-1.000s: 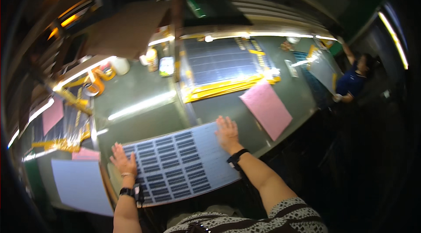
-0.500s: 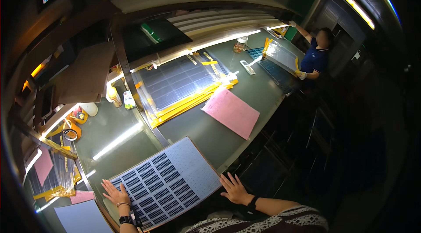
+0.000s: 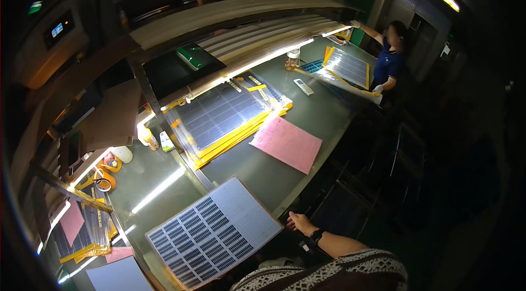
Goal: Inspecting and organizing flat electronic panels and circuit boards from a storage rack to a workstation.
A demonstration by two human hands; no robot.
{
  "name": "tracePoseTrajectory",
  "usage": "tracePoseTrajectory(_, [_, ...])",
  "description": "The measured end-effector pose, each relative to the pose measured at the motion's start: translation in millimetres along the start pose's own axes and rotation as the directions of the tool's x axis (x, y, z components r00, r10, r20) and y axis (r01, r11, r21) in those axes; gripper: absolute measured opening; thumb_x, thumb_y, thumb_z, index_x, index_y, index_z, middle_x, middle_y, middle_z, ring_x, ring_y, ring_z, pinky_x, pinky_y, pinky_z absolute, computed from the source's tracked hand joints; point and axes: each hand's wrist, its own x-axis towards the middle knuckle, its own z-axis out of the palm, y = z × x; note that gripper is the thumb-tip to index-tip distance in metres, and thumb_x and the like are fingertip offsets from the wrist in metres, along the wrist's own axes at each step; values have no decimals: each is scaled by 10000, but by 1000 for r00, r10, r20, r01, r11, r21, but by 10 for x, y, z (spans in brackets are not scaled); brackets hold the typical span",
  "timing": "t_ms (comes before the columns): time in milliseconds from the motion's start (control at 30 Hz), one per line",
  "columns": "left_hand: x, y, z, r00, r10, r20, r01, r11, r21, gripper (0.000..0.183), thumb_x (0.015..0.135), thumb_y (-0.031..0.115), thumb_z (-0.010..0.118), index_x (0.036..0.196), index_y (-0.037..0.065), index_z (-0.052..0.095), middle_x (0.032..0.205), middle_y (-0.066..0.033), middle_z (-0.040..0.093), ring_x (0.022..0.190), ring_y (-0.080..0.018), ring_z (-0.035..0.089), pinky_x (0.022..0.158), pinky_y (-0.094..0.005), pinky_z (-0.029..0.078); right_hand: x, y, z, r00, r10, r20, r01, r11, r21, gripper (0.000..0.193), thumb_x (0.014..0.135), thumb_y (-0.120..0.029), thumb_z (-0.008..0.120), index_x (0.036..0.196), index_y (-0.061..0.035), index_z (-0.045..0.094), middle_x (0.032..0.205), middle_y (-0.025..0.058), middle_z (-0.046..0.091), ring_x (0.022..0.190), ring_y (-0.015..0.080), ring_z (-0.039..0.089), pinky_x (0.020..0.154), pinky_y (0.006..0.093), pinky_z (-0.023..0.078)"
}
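Note:
A pale board (image 3: pixel 255 203) lies on the near edge of the green worktop, its left part covered with rows of small dark striped blocks and its right part finely dotted. Just off its right corner is my right hand (image 3: pixel 299 223), apart from the board. Its fingers are loosely curled and nothing shows in them. A dark band circles that wrist, and a small pale thing below it is too dim to name. My left hand is out of sight.
A pink sheet (image 3: pixel 287 143) lies beyond the board, beside stacked dark panels (image 3: pixel 219 113) edged with yellow tape. Orange tape rolls (image 3: pixel 104 180) and a bottle (image 3: pixel 148 139) stand left. A lit shelf edge (image 3: pixel 252 69) overhangs the worktop. At the far right a co-worker (image 3: pixel 390 64) handles a clear, yellow-edged sheet.
My left hand has left the board and the view. The right hand has come off the board's corner and its fingers have curled. The co-worker's clear sheet has shifted and tilted.

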Motion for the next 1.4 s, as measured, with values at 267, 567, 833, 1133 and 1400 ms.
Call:
tracePoseTrajectory(267, [53,-226,-255,924,-163,346,315,838,-446,328,863,384,493,969,74,464,875,-66,461,774,-193,420,621,-319,340,39,-93,78,915,152,374,-156,988,-20,412,834,-373,581,1060,-32,532,999,110,581,842,183,587,730,320,467])
tracePoseTrajectory(567, [-23,-589,-660,903,-151,403,360,779,-513,227,857,328,554,805,107,542,645,-19,530,542,-139,482,430,-245,400,-38,-515,206,890,162,427,-193,981,31,412,848,-331,569,1051,27,541,874,127,620,768,182,633,671,278,525])
tracePoseTrajectory(833, [555,-1492,-1107,924,-29,382,258,785,-563,451,897,363,416,1183,15,427,1126,-114,531,938,-223,547,741,-308,476,349,-861,392,836,9,549,259,875,-409,448,828,-390,575,983,28,603,845,85,613,742,147,560,658,259,442])
tracePoseTrajectory(1133, [-241,-346,-497,959,-276,70,241,654,-717,187,887,231,505,845,49,513,693,-52,544,593,-179,567,510,-279,503,269,-1122,315,663,-94,743,327,929,-174,440,826,-172,587,1179,58,461,1067,96,556,952,175,504,854,282,395])
tracePoseTrajectory(1400, [-532,-151,-722,981,55,188,139,483,-864,274,856,339,553,901,68,559,845,-62,600,729,-167,579,636,-301,490,-756,-1898,94,628,-305,716,585,792,-175,380,796,-87,596,1144,22,488,1016,89,591,896,188,554,749,301,457])
